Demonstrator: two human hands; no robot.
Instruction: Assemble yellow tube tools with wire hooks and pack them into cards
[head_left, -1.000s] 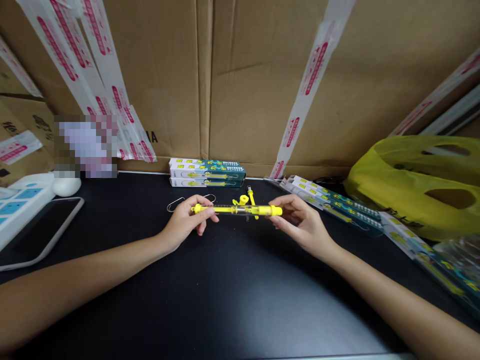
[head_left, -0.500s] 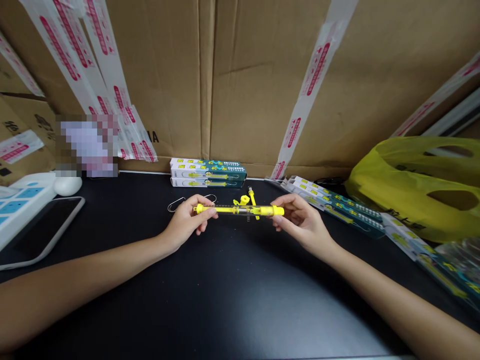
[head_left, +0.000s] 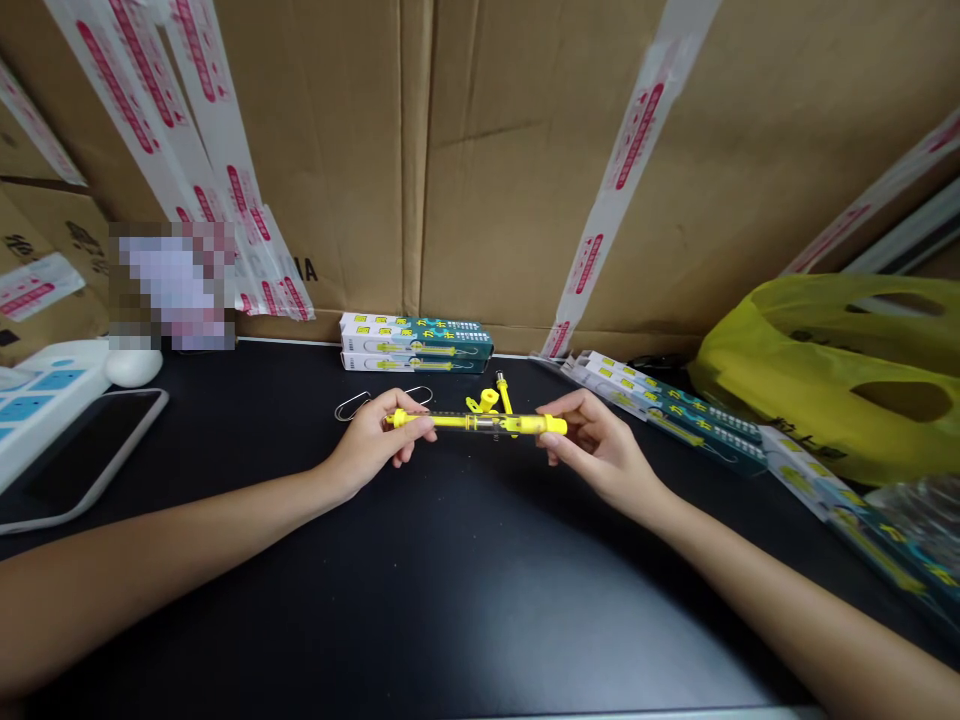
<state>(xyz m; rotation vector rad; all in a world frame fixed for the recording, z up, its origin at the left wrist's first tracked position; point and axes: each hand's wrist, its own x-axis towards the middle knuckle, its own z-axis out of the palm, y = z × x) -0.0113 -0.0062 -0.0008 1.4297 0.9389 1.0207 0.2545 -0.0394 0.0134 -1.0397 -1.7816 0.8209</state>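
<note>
A clear-tubed spring scale [head_left: 486, 424] with yellow ends is held level above the black table. My left hand [head_left: 382, 432] pinches its left yellow end between thumb and fingers. At the other end, the fingers of my right hand [head_left: 596, 440] are closed on the yellow cap [head_left: 553, 425]. Just behind the tube lie a small yellow cap-like piece [head_left: 489, 400] and a thin yellow rod [head_left: 505, 392] with a metallic tip. Metal wire hooks [head_left: 420, 389] rest behind my left hand, which partly hides them.
Printed boxes [head_left: 416, 343] are stacked against the cardboard wall [head_left: 487, 200]. More boxes [head_left: 675, 410] lie at the right beside a yellow plastic bag [head_left: 787, 370]. On the left are a phone [head_left: 90, 455], a white power strip [head_left: 45, 400] and a round white object [head_left: 133, 367].
Both hands keep their grip in nearly the same place. The yellow part inside the tube's right end looks slightly turned.
</note>
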